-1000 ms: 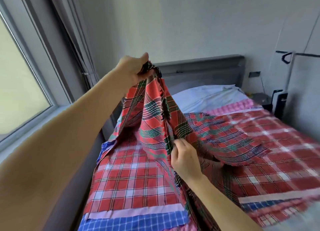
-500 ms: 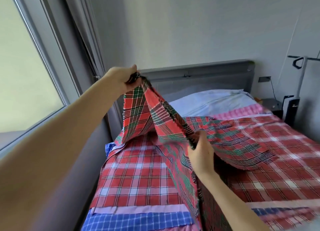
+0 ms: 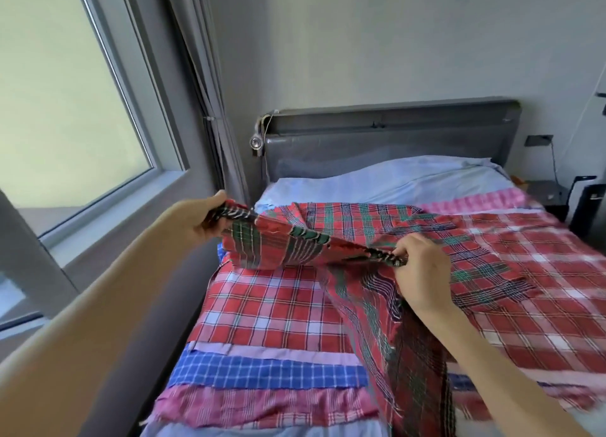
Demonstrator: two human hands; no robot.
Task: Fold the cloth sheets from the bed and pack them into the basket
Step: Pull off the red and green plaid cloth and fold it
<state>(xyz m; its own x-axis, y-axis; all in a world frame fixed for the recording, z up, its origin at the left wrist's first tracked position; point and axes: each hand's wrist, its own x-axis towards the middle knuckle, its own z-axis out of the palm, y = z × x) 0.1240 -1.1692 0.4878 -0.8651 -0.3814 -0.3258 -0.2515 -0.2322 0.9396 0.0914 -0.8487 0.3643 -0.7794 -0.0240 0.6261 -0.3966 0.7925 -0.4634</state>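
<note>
Both hands pinch one edge of the red-and-green plaid cloth (image 3: pixel 331 239): the left hand (image 3: pixel 193 221) grips a bunched corner near the bed's window-side edge, the right hand (image 3: pixel 421 269) pinches the edge farther along. The cloth hangs taut between them, its far part draped over the bed (image 3: pixel 537 308), above other checked sheets (image 3: pixel 269 305). The headboard (image 3: pixel 387 138) closes the far end.

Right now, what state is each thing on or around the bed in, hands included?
Left hand: grips one end of the red-green plaid cloth's edge.
Right hand: pinches the same edge further along.
Red-green plaid cloth: lifted, edge held between the hands, rest draped on the bed.
Red-white plaid cloth: spread flat.
Blue check cloth: spread flat, partly covered.
Pillow: lying at the headboard.
</note>
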